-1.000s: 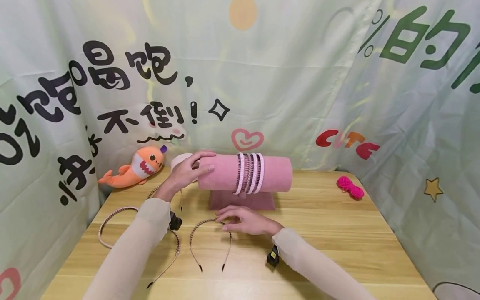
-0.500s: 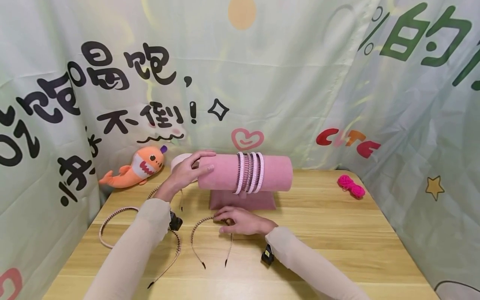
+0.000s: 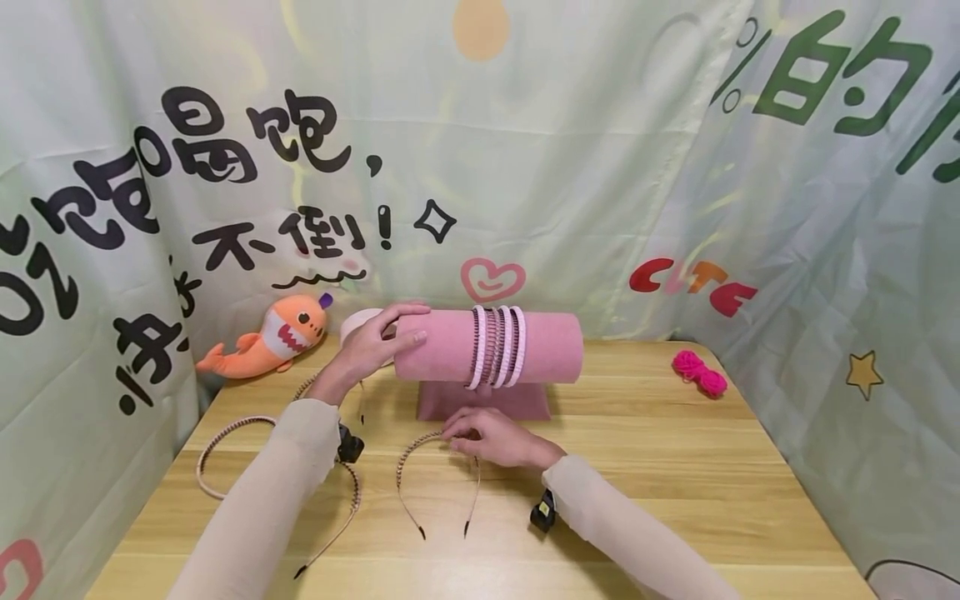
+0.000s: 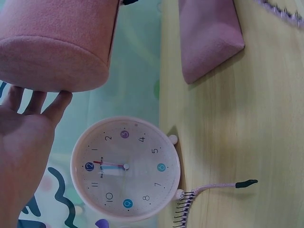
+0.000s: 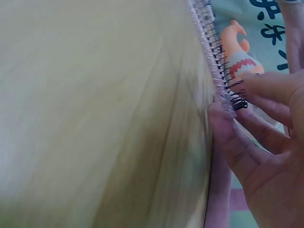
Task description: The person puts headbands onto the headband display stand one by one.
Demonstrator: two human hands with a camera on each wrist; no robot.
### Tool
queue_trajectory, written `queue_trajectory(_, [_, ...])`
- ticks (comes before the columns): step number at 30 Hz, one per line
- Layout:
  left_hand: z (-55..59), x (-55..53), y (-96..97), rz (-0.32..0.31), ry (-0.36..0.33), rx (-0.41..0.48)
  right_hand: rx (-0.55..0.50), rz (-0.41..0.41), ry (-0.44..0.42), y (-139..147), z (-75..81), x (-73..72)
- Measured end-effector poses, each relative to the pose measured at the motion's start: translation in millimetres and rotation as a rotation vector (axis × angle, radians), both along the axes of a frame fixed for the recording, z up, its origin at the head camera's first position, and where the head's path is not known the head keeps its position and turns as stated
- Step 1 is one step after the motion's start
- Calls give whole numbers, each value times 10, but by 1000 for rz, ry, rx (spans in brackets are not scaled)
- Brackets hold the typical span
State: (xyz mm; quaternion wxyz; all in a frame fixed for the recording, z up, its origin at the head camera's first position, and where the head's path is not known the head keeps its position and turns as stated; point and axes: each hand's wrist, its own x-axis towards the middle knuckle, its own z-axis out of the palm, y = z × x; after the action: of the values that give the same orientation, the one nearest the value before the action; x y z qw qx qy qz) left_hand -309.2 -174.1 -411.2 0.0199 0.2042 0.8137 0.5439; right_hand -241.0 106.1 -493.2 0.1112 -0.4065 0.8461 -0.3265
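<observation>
In the head view, my left hand [image 3: 369, 343] rests on the left end of a pink plush headband stand [image 3: 442, 346], its thumb on the front. The left wrist view shows fairly straight fingers [image 4: 57, 107] touching the roll's end. Several white and dark-toothed headbands [image 3: 497, 346] are side by side around the roll's middle. In front of the stand's base, my right hand [image 3: 498, 440] pinches the top of a thin toothed headband [image 3: 408, 458] whose dark tips point toward me. Its thumb lies against the band [image 5: 216, 71] in the right wrist view.
More headbands [image 3: 232, 425] lie on the wooden table [image 3: 637, 500] at the left, partly under my left arm. A round clock [image 4: 126, 168] stands beside the stand. An orange plush shark [image 3: 262, 342] sits back left. Pink yarn [image 3: 699, 373] lies at the right.
The headband at my right hand has shifted a little to the right with that hand. My left hand stays on the stand's end.
</observation>
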Motion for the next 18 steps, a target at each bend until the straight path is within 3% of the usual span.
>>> queue_trajectory(4, [-9, -2, -6, 0, -1, -1, -52, -42, -54, 74, 27, -1])
queue_trajectory(10, [1, 7, -9, 5, -6, 0, -22, -42, -127, 173, 81, -6])
queue_trajectory(18, [-5, 8, 1, 4, -14, -1, 8, -35, -115, 238, 99, -1])
